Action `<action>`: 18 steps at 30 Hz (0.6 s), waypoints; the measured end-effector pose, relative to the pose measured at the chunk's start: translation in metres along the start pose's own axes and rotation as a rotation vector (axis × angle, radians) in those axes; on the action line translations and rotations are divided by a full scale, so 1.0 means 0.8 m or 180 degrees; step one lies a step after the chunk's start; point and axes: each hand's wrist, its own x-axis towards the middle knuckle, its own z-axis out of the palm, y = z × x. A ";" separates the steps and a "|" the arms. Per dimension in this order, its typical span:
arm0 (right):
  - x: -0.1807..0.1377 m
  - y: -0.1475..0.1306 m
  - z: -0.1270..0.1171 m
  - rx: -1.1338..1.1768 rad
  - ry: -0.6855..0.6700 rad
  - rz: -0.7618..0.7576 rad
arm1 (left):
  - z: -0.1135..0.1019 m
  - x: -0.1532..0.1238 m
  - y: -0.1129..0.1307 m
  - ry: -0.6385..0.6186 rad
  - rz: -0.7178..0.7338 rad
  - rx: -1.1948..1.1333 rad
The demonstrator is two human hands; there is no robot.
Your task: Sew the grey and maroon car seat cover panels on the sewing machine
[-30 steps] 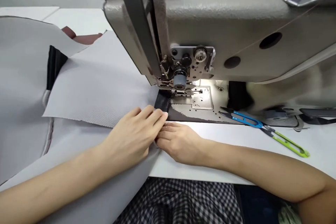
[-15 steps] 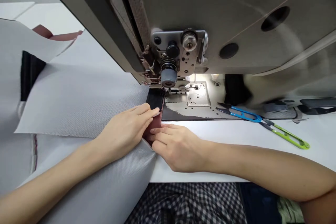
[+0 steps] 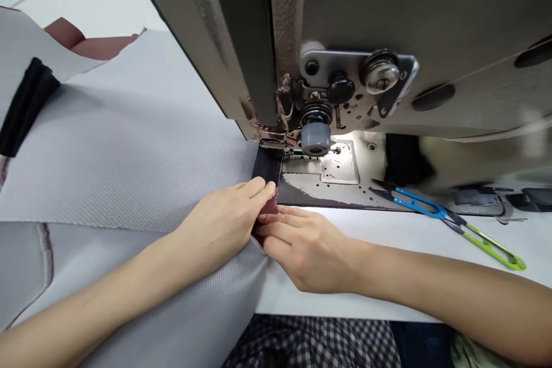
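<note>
Light-grey woven fabric [image 3: 142, 144] spreads across the left of the table, with a black strip [image 3: 267, 167] along its right edge running under the sewing machine's [image 3: 284, 98] presser area. My left hand [image 3: 228, 213] lies on the fabric just in front of that area, thumb and fingers closed on the strip's edge. Close beside it, my right hand [image 3: 306, 247] has its fingers curled round the dark red underside [image 3: 271, 205] of the same edge. The right fingertips are partly hidden in the fold. Below both hands, the fabric bulges over the table's front edge.
Blue-handled thread snips [image 3: 418, 204] and green-handled snips [image 3: 491, 244] lie right of the needle plate [image 3: 338, 164]. A black fabric piece [image 3: 28, 106] and dark red flaps [image 3: 90, 46] show at the left. The machine head overhangs the work.
The camera view has shifted and tilted, so the machine looks larger and farther right. Both hands keep their grip on the fabric edge, close together in front of the machine.
</note>
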 end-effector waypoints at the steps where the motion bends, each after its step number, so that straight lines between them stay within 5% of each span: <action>1: 0.000 0.002 -0.001 0.0001 -0.0025 -0.0002 | -0.001 0.002 0.001 -0.0004 -0.0007 0.0038; 18: 0.006 0.036 0.000 -0.0069 0.0258 0.0004 | -0.016 0.025 0.001 -0.0077 0.0061 0.0486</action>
